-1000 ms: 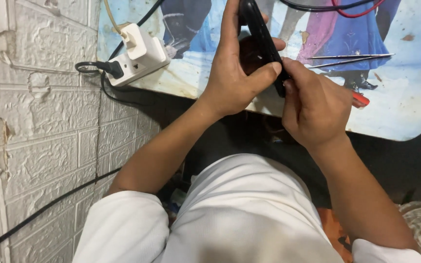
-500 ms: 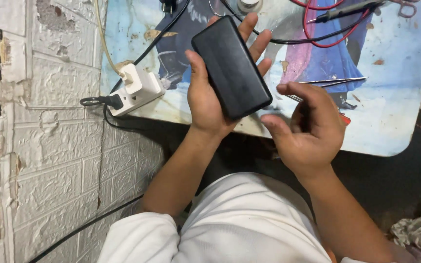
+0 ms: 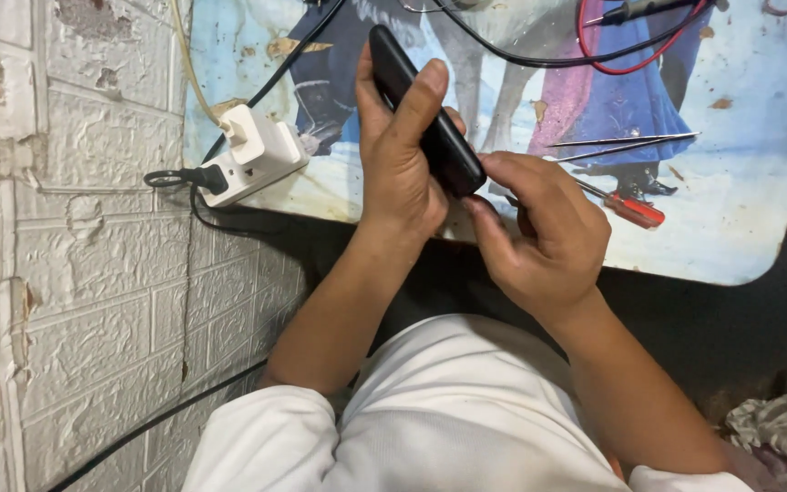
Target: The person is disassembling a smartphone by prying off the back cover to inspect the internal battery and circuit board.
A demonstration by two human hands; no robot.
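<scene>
My left hand [image 3: 400, 155] grips a black smartphone [image 3: 430, 128], held on edge above the near side of a small table [image 3: 740, 200] with a colourful cartoon picture on its top. The thumb lies across the phone's upper face. My right hand [image 3: 539, 232] meets the phone's lower end, its fingertips pinched against the bottom corner. Whether something small is between those fingers is hidden. Both forearms come up from my white-sleeved shirt.
A white power adapter block [image 3: 252, 155] with a black plug and cables sits at the table's left corner by a white brick-pattern wall [image 3: 75, 273]. Metal tweezers [image 3: 621, 143], a red-handled screwdriver [image 3: 630, 210] and red and black probe wires [image 3: 612, 36] lie on the table.
The phone has turned from lying flat, screen up, in my left palm to standing on edge. My right hand has moved up to its lower end.
</scene>
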